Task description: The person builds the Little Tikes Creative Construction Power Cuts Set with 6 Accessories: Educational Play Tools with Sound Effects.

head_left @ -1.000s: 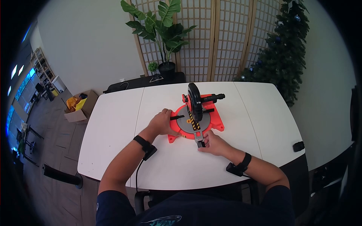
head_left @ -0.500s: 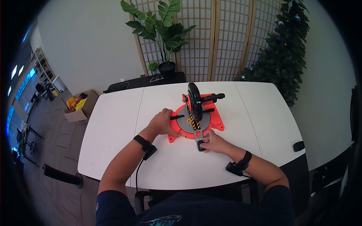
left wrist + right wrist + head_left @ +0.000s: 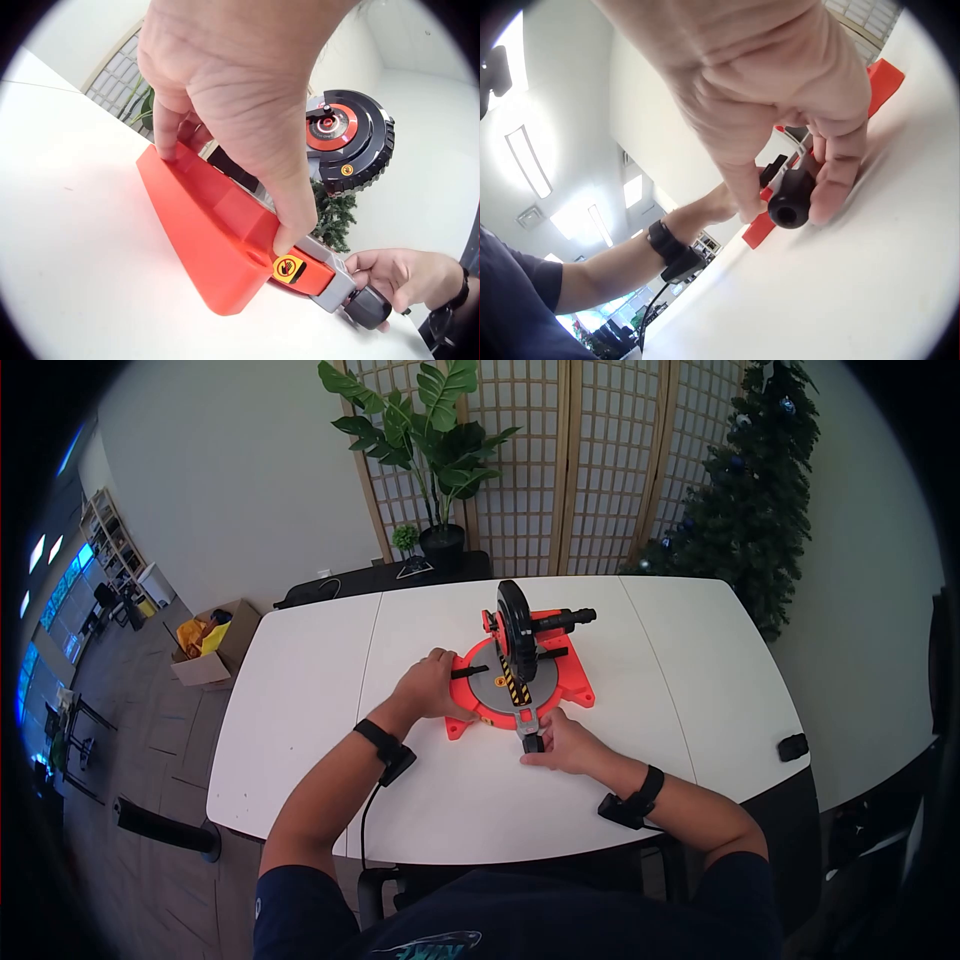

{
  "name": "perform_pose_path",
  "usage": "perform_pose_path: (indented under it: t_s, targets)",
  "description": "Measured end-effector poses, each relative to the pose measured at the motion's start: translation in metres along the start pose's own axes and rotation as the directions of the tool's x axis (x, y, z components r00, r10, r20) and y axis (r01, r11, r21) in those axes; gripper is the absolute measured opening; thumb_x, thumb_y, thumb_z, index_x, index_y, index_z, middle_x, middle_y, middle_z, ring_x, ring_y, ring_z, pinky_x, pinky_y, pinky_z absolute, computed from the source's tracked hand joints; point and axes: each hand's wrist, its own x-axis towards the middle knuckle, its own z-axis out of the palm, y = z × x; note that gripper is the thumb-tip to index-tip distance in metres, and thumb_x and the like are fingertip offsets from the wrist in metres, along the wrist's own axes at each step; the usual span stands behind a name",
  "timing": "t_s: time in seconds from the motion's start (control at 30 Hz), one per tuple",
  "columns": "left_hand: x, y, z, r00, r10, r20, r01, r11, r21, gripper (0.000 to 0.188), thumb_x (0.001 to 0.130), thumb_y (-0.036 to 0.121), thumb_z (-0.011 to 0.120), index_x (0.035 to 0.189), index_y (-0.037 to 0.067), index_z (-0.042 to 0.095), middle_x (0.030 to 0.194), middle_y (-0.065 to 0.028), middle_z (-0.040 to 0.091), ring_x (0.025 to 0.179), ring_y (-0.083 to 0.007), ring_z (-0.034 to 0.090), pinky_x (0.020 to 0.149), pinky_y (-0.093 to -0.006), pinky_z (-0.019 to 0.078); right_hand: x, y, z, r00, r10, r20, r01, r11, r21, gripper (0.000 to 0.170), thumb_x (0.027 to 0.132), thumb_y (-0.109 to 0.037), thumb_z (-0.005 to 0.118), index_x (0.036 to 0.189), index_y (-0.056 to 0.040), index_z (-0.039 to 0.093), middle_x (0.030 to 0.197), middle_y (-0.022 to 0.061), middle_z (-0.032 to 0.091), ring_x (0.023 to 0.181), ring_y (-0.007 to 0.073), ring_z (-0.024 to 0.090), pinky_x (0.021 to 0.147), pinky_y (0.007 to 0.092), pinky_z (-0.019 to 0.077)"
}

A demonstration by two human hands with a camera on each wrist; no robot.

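A toy miter saw with an orange-red base and a grey round turntable stands on the white table. Its black toothed blade is raised over a yellow-and-black striped slot. My left hand grips the base's left side, thumb at the front by a yellow warning sticker, fingers behind. At the front, a black knob sticks out from a grey arm. My right hand holds this knob between thumb and fingers, low over the tabletop.
The white table has a small black object at its right edge. Behind it stand a potted plant, a lattice screen and a decorated tree. An open cardboard box sits left on the floor.
My right fingers shifted off and back round the knob, the hand turning slightly at the wrist. My left hand and the saw stayed in place.
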Motion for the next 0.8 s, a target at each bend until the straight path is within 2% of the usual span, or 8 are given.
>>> perform_pose_path:
  t_s: [0.13, 0.23, 0.3, 0.33, 0.4, 0.5, 0.6, 0.8]
  targets:
    - [-0.001, 0.001, -0.002, 1.000, 0.004, 0.007, -0.004, 1.000, 0.001, 0.120, 0.046, 0.061, 0.090, 0.136, -0.006, 0.049, 0.132, -0.0224, 0.055, 0.115, -0.0361, 0.062, 0.098, -0.0382, 0.0522, 0.004, 0.006, 0.003, 1.000, -0.017, -0.014, 0.016, 0.999, -0.029, 0.076, 0.076, -0.035, 0.085, 0.123, 0.0074, 0.043, 0.093, 0.0132, 0.063, 0.084, 0.0230, 0.065, 0.075, 0.0327, 0.0524]
    - [-0.002, 0.002, -0.002, 1.000, -0.003, 0.008, 0.003, 1.000, -0.004, 0.119, 0.046, 0.061, 0.090, 0.135, -0.006, 0.049, 0.131, -0.0225, 0.056, 0.115, -0.0358, 0.062, 0.098, -0.0380, 0.0522, 0.004, 0.003, 0.001, 0.999, -0.029, -0.024, 0.029, 0.999, -0.015, 0.070, 0.079, -0.025, 0.085, 0.123, 0.0079, 0.041, 0.098, 0.0153, 0.063, 0.089, 0.0192, 0.067, 0.069, 0.0277, 0.0543]
    - [-0.001, 0.000, -0.001, 1.000, 0.001, 0.000, -0.001, 1.000, -0.003, 0.118, 0.046, 0.061, 0.090, 0.135, -0.006, 0.050, 0.131, -0.0226, 0.056, 0.114, -0.0355, 0.062, 0.098, -0.0381, 0.0524, 0.001, -0.006, -0.008, 0.989, 0.041, 0.143, -0.085, 0.944, 0.319, 0.059, 0.086, -0.015, 0.078, 0.125, 0.0080, 0.041, 0.102, 0.0155, 0.064, 0.099, 0.0204, 0.068, 0.078, 0.0283, 0.0580]
    - [0.000, -0.001, -0.001, 1.000, 0.006, -0.007, -0.006, 1.000, -0.001, 0.117, 0.047, 0.061, 0.090, 0.134, -0.007, 0.050, 0.130, -0.0227, 0.057, 0.114, -0.0352, 0.063, 0.098, -0.0381, 0.0525, 0.001, -0.004, -0.007, 0.989, 0.040, 0.143, -0.085, 0.944, 0.318, 0.059, 0.086, -0.015, 0.078, 0.125, 0.0080, 0.041, 0.102, 0.0155, 0.064, 0.099, 0.0204, 0.068, 0.078, 0.0283, 0.0580]
    - [-0.001, 0.000, -0.004, 1.000, 0.002, 0.000, -0.002, 1.000, -0.013, 0.116, 0.047, 0.061, 0.090, 0.133, -0.007, 0.051, 0.130, -0.0228, 0.057, 0.113, -0.0351, 0.063, 0.097, -0.0383, 0.0526, 0.003, 0.005, -0.005, 0.983, 0.009, 0.184, -0.131, 0.732, 0.668, 0.046, 0.091, -0.008, 0.071, 0.124, 0.0093, 0.044, 0.105, 0.0141, 0.065, 0.099, 0.0206, 0.069, 0.087, 0.0303, 0.0601]
    - [0.001, -0.001, -0.005, 1.000, -0.003, 0.011, 0.004, 0.999, -0.033, 0.115, 0.048, 0.060, 0.089, 0.133, -0.007, 0.052, 0.130, -0.0228, 0.057, 0.113, -0.0350, 0.063, 0.097, -0.0384, 0.0528, 0.007, 0.015, -0.006, 0.966, 0.000, 0.259, -0.203, 0.620, 0.758, 0.035, 0.093, -0.010, 0.070, 0.119, 0.0081, 0.055, 0.098, 0.0096, 0.067, 0.093, 0.0191, 0.070, 0.087, 0.0308, 0.0609]
    - [0.002, -0.003, -0.004, 1.000, -0.009, 0.013, 0.010, 0.999, -0.036, 0.114, 0.048, 0.060, 0.089, 0.133, -0.007, 0.052, 0.130, -0.0228, 0.057, 0.113, -0.0352, 0.063, 0.097, -0.0383, 0.0528, 0.002, 0.010, -0.007, 0.955, 0.024, 0.297, -0.239, 0.655, 0.716, 0.029, 0.094, -0.015, 0.072, 0.109, 0.0070, 0.062, 0.098, 0.0106, 0.068, 0.093, 0.0191, 0.070, 0.087, 0.0307, 0.0609]
    - [0.002, -0.005, -0.001, 1.000, -0.001, -0.015, 0.001, 1.000, -0.032, 0.113, 0.047, 0.061, 0.089, 0.131, -0.006, 0.053, 0.127, -0.0222, 0.058, 0.111, -0.0354, 0.064, 0.095, -0.0388, 0.0533, 0.001, 0.014, -0.009, 0.942, 0.046, 0.331, -0.271, 0.687, 0.674, 0.033, 0.096, -0.021, 0.070, 0.110, 0.0087, 0.062, 0.103, 0.0144, 0.069, 0.098, 0.0211, 0.070, 0.087, 0.0312, 0.0604]
